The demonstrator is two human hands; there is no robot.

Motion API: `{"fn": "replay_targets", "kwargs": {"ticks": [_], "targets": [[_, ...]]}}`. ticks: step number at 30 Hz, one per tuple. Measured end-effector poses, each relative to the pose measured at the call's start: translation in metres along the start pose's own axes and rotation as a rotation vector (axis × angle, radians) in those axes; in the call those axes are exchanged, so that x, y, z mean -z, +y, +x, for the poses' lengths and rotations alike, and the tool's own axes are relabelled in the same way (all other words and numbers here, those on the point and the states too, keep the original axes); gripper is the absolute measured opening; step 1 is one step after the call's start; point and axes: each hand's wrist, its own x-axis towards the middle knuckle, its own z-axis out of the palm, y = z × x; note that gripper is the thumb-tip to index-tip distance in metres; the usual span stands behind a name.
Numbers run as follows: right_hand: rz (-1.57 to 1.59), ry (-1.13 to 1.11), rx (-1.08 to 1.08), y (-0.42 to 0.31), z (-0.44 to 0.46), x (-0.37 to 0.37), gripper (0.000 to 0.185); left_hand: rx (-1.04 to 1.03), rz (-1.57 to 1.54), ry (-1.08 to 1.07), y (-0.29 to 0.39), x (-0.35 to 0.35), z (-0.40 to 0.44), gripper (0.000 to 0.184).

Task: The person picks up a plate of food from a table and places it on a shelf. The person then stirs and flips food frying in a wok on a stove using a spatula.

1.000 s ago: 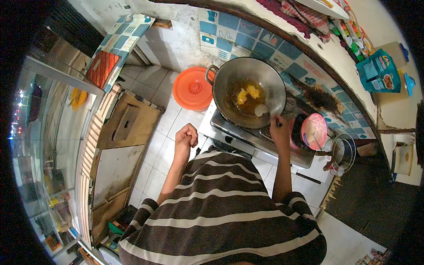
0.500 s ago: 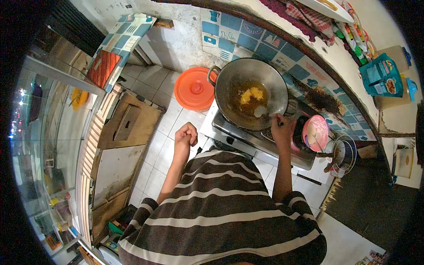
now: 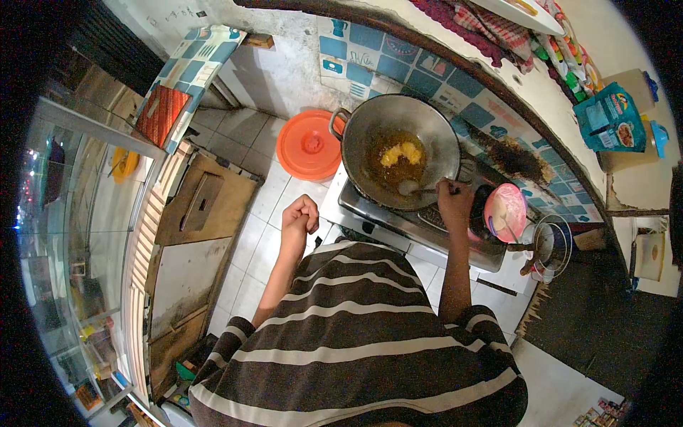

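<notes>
A large two-handled metal wok (image 3: 441, 135) sits on the stove, with dark golden oil in its bottom. Yellow-orange pieces of food (image 3: 402, 153) lie in the oil. My right hand (image 3: 454, 203) is closed around the handle of a round-headed cooking spoon (image 3: 408, 187) at the wok's near right rim. The spoon's head dips into the wok, close to its near wall and apart from the food. My left hand (image 3: 300, 215) is held in a loose fist over the tiled floor, left of the stove, and nothing shows in it.
An orange lidded tub (image 3: 299, 153) stands left of the wok. To the right are a pink bowl (image 3: 506, 203) of pale batter with a utensil in it and a wire strainer (image 3: 555, 245). A wooden cabinet (image 3: 203, 203) and a glass case (image 3: 85, 249) line the left side.
The spoon's head has moved toward the near wall of the wok, and more of its handle shows. My left hand stays in a fist. The view has shifted slightly.
</notes>
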Motion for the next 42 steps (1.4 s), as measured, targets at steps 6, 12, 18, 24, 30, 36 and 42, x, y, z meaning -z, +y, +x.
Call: {"fn": "replay_targets", "kwargs": {"ticks": [6, 12, 18, 24, 30, 36, 42], "targets": [[0.183, 0.056, -0.121, -0.026, -0.008, 0.001, 0.039, -0.004, -0.005, -0.015, -0.001, 0.002, 0.002, 0.021], [0.174, -0.044, -0.116, -0.019, -0.004, -0.001, 0.042, 0.002, 0.022, 0.010, 0.000, 0.002, 0.004, 0.019], [0.244, -0.040, 0.018, -0.004, -0.001, -0.012, 0.034, -0.001, 0.037, 0.023, 0.001, 0.001, 0.006, 0.018], [0.245, -0.041, 0.060, -0.036, -0.019, 0.008, 0.034, 0.007, 0.044, 0.039, 0.001, 0.001, 0.005, 0.018], [0.198, -0.102, 0.099, -0.033, -0.019, 0.013, 0.036, 0.012, 0.039, 0.032, -0.003, 0.002, 0.005, 0.016], [0.210, -0.015, 0.247, 0.004, -0.008, -0.015, 0.030, 0.006, 0.019, 0.019, -0.004, 0.003, 0.003, 0.021], [0.138, -0.073, 0.263, -0.027, -0.019, 0.011, 0.024, 0.004, 0.033, 0.038, -0.002, 0.000, -0.002, 0.018]]}}
